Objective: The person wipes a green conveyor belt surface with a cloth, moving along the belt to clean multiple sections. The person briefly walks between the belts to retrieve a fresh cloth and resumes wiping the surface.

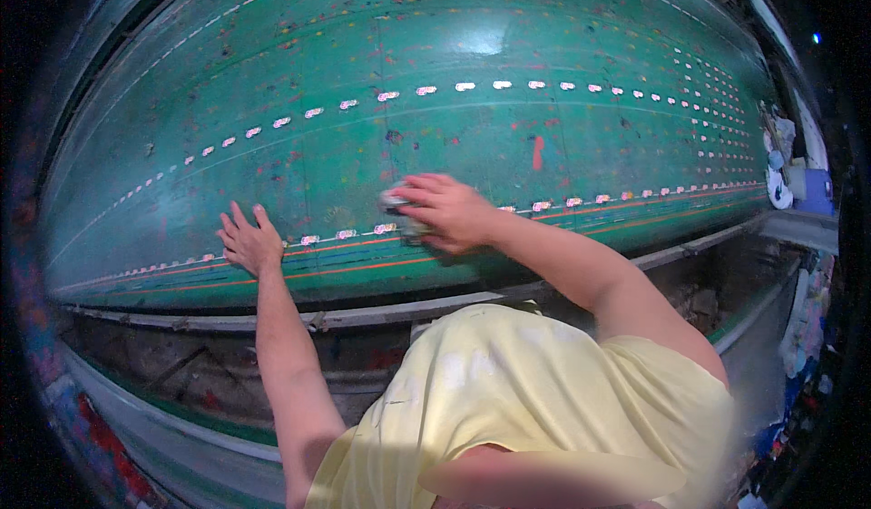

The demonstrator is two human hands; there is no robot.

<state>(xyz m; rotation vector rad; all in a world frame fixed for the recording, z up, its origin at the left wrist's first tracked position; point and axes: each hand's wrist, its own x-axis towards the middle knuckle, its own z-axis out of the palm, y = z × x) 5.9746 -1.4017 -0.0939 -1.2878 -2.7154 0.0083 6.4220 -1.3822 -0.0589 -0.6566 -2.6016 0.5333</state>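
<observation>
Left hand (249, 241): lying flat, fingers spread, on green worktop (472, 137). Right hand (449, 211): gripping small pale object (399, 211), pressing it onto worktop nr white tab row (345, 234).

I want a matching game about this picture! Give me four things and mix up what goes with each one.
Things:
1. left hand
2. right hand
3. long green paint-speckled table
4. pale yellow short-sleeved shirt

Descriptions:
A. worn by the person, at the bottom of the picture
B. lies flat with fingers spread on the surface
C. carries rows of small white marks and thin orange lines
D. closed over a small grey-and-white object at the near row of marks

Pairs: 1-B, 2-D, 3-C, 4-A
</observation>
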